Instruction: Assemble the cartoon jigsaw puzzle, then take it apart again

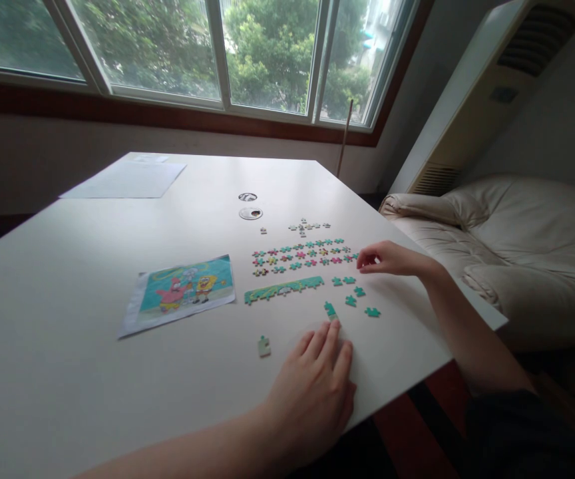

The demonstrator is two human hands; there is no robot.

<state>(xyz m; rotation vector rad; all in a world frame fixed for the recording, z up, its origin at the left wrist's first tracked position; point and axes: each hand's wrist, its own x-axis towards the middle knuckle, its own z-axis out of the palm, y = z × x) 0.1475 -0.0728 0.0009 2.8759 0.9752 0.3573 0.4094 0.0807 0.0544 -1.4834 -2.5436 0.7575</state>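
White desk, window behind; colourful cardboard jigsaw pieces rowed for sorting. Left hand flat, fingers released, bracing. Right hand fingers pinch at row's right end, grasp unclear.

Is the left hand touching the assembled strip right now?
Apart. The head view shows bare table between the left hand and the strip; the fingertips lie nearer a loose teal piece.

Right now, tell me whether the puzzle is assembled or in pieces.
Mostly in pieces: only one green strip is joined; loose pieces lie apart around it.
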